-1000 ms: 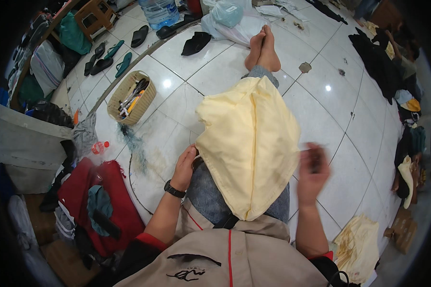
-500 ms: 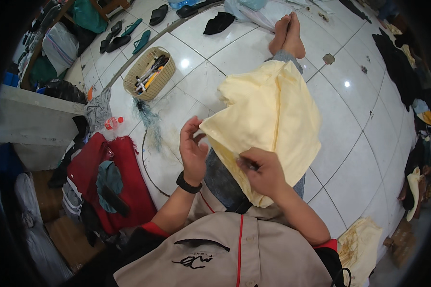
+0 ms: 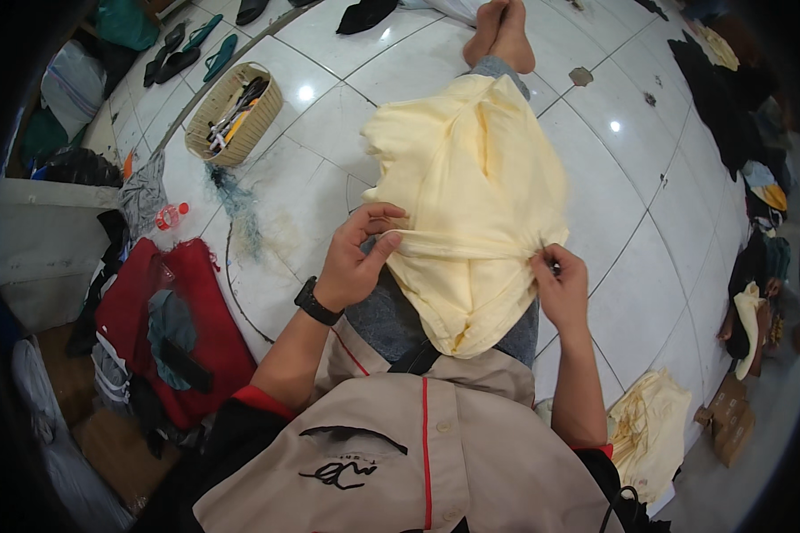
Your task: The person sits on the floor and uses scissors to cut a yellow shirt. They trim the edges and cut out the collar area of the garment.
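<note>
A pale yellow cloth garment (image 3: 471,178) is spread over my outstretched legs. A folded edge or seam runs across it, drawn out between my two hands. At its left end my left hand (image 3: 356,258) pinches the cloth between thumb and fingers. My right hand (image 3: 562,289) grips the other end, where the cloth gathers into small creases. Something small and dark shows within the right hand's curled fingers; its kind is too hidden to tell.
A beige plastic basket (image 3: 234,115) of tools stands ahead to the left. A bottle (image 3: 171,216) with a red cap lies near red cloth (image 3: 191,320). More yellow cloth (image 3: 653,435) is heaped at my right. Sandals (image 3: 220,58) and dark clothes (image 3: 707,107) lie farther off.
My right hand has moved from the garment's near middle to its right side and now grips the cloth there. My left hand has closed on the left edge. The view has shifted.
</note>
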`<state>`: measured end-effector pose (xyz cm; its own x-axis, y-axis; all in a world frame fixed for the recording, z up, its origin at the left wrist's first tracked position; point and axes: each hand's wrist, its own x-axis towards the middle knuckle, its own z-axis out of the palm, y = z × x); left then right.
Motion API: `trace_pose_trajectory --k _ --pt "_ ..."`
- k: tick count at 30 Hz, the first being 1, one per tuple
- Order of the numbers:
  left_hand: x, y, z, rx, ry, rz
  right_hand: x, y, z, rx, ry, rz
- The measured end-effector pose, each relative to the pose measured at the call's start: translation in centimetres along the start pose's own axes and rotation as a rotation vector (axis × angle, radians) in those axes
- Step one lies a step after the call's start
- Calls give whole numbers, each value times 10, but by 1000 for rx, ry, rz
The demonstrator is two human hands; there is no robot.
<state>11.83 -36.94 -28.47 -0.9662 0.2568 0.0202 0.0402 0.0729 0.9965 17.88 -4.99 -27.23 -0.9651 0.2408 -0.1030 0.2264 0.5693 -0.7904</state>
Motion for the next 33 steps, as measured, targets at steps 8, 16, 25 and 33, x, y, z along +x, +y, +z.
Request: trace_pose_trajectory --k 8,16,25,33 --pt "2 -2 7 562 54 424 -5 -25 -11 -27 207 -58" --pt "5 8 18 922 -54 600 -10 -62 22 -246 95 -468" --pt "13 35 7 213 416 223 -12 -94 44 -147 -84 -709" --pt "12 69 -7 -468 -48 115 13 -97 83 329 75 -707"
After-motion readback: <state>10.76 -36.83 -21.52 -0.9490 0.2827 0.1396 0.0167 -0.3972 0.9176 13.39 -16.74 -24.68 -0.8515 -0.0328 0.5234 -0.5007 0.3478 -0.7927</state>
